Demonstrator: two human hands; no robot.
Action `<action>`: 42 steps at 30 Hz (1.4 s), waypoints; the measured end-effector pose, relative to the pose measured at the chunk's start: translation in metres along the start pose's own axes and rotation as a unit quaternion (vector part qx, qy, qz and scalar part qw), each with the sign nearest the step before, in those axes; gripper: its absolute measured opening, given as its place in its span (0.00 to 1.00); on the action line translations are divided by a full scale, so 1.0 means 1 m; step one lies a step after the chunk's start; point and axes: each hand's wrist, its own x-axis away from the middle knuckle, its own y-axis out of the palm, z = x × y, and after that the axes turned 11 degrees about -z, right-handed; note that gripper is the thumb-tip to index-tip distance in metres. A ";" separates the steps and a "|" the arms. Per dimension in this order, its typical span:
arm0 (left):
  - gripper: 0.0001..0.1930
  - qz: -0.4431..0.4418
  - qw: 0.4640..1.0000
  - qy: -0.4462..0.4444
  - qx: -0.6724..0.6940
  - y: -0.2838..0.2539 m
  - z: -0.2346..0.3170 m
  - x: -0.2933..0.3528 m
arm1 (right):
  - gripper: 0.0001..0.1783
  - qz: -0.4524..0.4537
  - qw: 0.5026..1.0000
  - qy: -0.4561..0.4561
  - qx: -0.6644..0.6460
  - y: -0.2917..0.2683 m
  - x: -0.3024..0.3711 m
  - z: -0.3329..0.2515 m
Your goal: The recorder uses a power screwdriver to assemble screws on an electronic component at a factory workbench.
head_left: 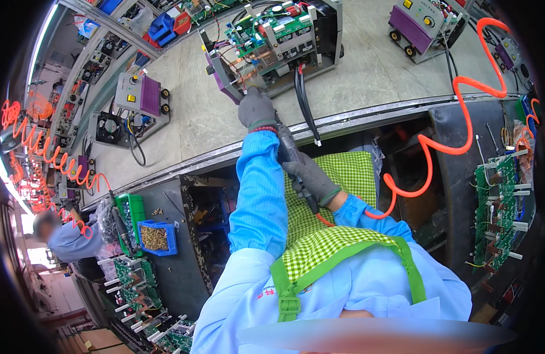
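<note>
In a grey glove, my right hand [313,180] is wrapped round a black, hose-fed power screwdriver [289,143], which slants up toward the bench. My left hand [257,108], also gloved, reaches to the lower front corner of an opened welding machine [278,50]. Its fingers are curled close together at the grey and purple panel [225,82]; what they pinch is hidden. The screwdriver's front end passes beside the left hand, and its tip cannot be seen. Green circuit boards show inside the machine, and black cables [306,106] hang from it over the bench edge.
A coiled orange hose [423,159] loops at the right. More machines stand on the bench [190,118], at left [136,97] and right [423,26]. A blue bin [158,239] of small fasteners sits lower left. Circuit boards [495,206] lie at right. Another person [77,239] is far left.
</note>
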 end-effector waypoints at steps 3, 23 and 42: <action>0.11 -0.002 1.000 0.018 -0.002 0.004 0.001 -0.004 | 0.27 0.003 1.000 -0.007 0.014 -0.001 0.000 -0.002; 0.21 -0.011 0.999 -0.016 0.038 0.014 0.001 -0.006 | 0.25 -0.003 0.997 0.050 0.063 -0.022 0.094 0.007; 0.16 0.006 0.999 -0.008 0.036 0.024 -0.008 -0.014 | 0.27 0.026 0.999 0.036 0.014 -0.021 0.107 0.008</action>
